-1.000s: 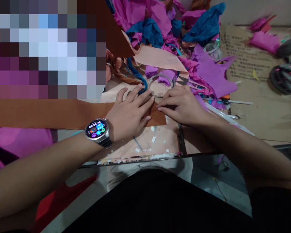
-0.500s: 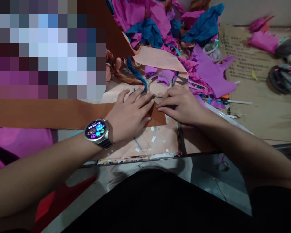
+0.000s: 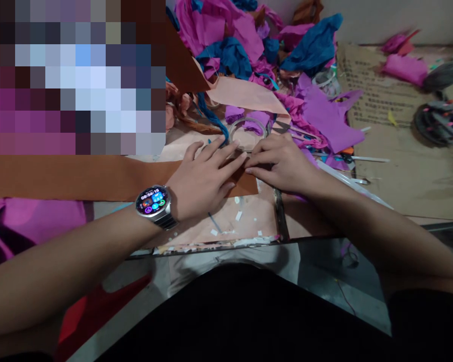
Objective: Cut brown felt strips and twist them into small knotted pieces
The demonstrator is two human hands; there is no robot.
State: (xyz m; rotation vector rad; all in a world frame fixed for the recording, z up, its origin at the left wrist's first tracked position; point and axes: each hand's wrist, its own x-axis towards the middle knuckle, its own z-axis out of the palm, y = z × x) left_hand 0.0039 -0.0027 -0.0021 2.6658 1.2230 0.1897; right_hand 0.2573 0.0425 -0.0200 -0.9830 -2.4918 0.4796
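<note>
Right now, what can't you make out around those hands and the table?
All in the head view:
Brown strip: left end cut off by the picture edge; part hidden under the left hand.
Right hand: whether its thumb and finger pinch anything is too small to tell.
Cardboard: print too blurred to read.
Pixelated patch: hides whatever lies behind it, upper left.

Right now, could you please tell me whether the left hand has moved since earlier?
Yes, slightly: the left hand has shifted rightward, nearer the dark table seam.
</note>
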